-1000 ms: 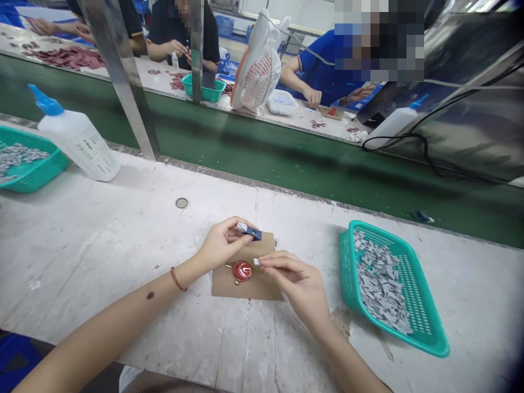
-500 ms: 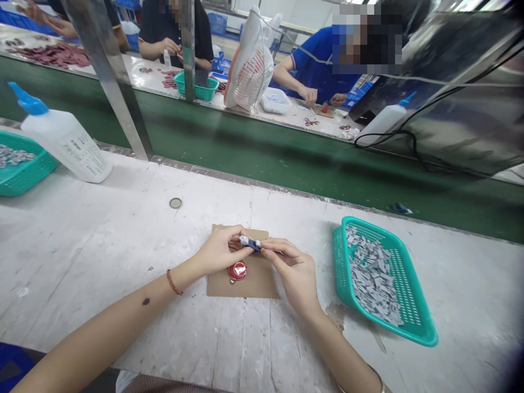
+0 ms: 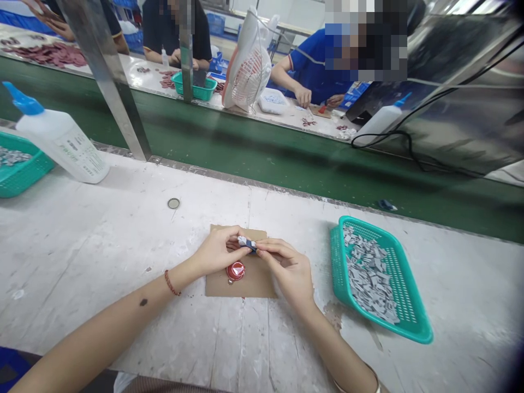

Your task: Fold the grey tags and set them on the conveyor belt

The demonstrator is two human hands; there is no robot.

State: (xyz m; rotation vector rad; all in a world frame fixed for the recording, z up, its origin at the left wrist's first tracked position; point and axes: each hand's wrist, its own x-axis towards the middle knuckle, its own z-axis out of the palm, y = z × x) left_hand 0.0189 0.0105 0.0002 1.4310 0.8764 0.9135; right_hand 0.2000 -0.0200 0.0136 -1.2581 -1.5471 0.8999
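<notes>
My left hand (image 3: 219, 250) pinches a small dark blue piece with pale grey parts (image 3: 248, 244) between thumb and fingers. At the right end of this piece, my right hand (image 3: 289, 267) closes its thumb and fingertips on a small pale grey bit against the blue. The fingers hide part of both, so the exact kind cannot be made out. Just below the left fingertips, a shiny red round piece (image 3: 236, 271) with a small tab lies on a brown cardboard sheet (image 3: 256, 284). Both hands are over that sheet.
To the right stands a green basket (image 3: 413, 327) of small grey pieces. A white bottle with a blue nozzle (image 3: 77, 150) and another green basket (image 3: 24, 183) are at the left. A bottle cap (image 3: 173, 203) lies on the table. Beyond the green belt (image 3: 245, 144), co-workers sit by a fan (image 3: 249, 65).
The view has shifted slightly. The pale bit at my right fingertips sits a little closer to my left fingers. Both hands keep their grip. Across the belt, co-workers' hands have moved.
</notes>
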